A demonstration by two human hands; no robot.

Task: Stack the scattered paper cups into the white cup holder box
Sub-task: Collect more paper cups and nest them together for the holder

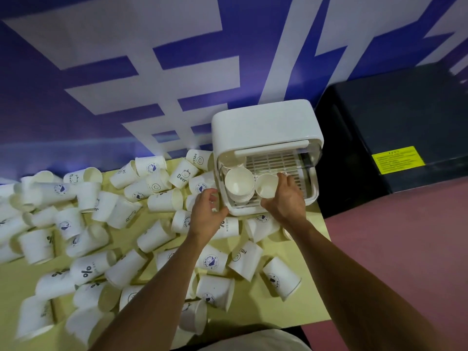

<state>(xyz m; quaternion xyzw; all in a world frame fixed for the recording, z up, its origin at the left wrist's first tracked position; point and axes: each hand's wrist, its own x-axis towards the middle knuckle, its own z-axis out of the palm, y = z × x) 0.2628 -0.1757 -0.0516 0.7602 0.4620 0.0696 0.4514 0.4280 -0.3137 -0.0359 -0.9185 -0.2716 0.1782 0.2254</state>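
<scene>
Far right edge of pale yellow tabletop (20, 282): white plastic cup holder box (266, 125), front open, slatted tray visible inside. Left part of box: stack of nested white paper cups (239, 186), upright. Right hand (287, 198) inside box, fingers (285, 177) and thumb clamped on single white paper cup (266, 187), mouth up, just beside stack. Left hand (206, 211) at box front-left corner, fingers loosely curled, apart, gripping nothing. On tabletop left of and before box: scattered printed paper cups (162, 201), lying on sides. Right of box: black cabinet (405, 117).
</scene>
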